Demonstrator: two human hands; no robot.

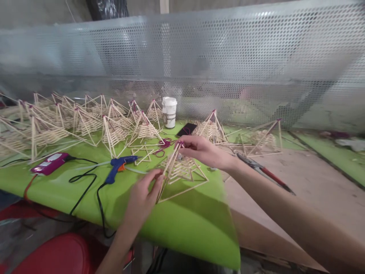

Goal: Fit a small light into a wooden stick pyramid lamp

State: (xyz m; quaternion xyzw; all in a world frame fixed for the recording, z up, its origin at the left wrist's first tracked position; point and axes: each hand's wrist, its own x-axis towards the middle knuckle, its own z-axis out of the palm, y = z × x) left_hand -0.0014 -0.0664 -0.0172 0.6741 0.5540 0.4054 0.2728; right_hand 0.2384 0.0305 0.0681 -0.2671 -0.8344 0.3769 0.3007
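Observation:
A small pyramid frame of thin wooden sticks (182, 171) stands on the green table cover (85, 190) in front of me. My right hand (199, 149) pinches its top, where the sticks meet at a purple tie. My left hand (144, 196) grips a slanted stick near the frame's lower left corner. A blue glue gun (118, 166) lies just left of the frame, its black cord (85, 190) trailing toward me.
Several finished stick pyramids (71, 121) crowd the back left, and two more (211, 127) stand at the back right. A white cup (169, 111), a black phone (186, 129), purple thread (164, 145), a pink device (51, 163) and red-handled pliers (264, 171) lie around. Perforated metal sheet (228, 57) walls the back.

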